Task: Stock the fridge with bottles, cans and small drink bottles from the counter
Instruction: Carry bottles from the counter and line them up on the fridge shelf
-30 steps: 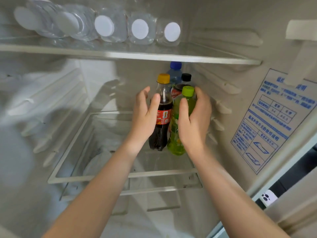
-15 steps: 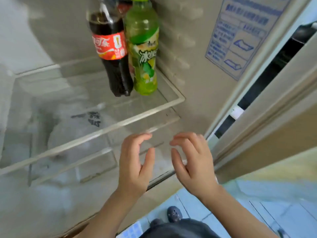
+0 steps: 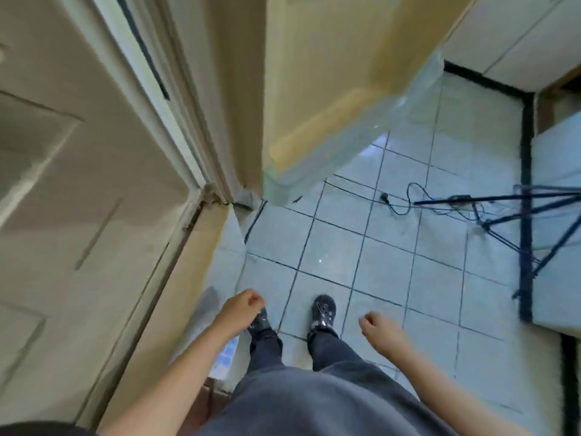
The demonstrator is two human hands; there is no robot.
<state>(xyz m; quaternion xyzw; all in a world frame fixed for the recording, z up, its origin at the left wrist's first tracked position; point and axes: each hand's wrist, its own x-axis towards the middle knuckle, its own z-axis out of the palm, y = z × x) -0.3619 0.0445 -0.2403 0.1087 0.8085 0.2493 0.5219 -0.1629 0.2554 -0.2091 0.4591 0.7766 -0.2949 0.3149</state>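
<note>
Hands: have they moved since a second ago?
Yes. The left hand and right hand came out of the fridge and now hang empty over the tiled floor.

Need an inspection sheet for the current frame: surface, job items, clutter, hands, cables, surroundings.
Surface: pale tiled floor with dark grout lines; no counter in view.
Job's things: nothing seen; no bottles or cans in frame.
Clutter: dark tripod with its legs spread across the tiles at right.
Grippers: left hand and right hand both loosely curled and holding nothing, above the floor.
Cables: black cable with a plug lies loose on the tiles beside the tripod.
Surroundings: fridge at left; cream panel, probably its open door, with clear film along the lower edge; the person's dark shoes on the tiles.
</note>
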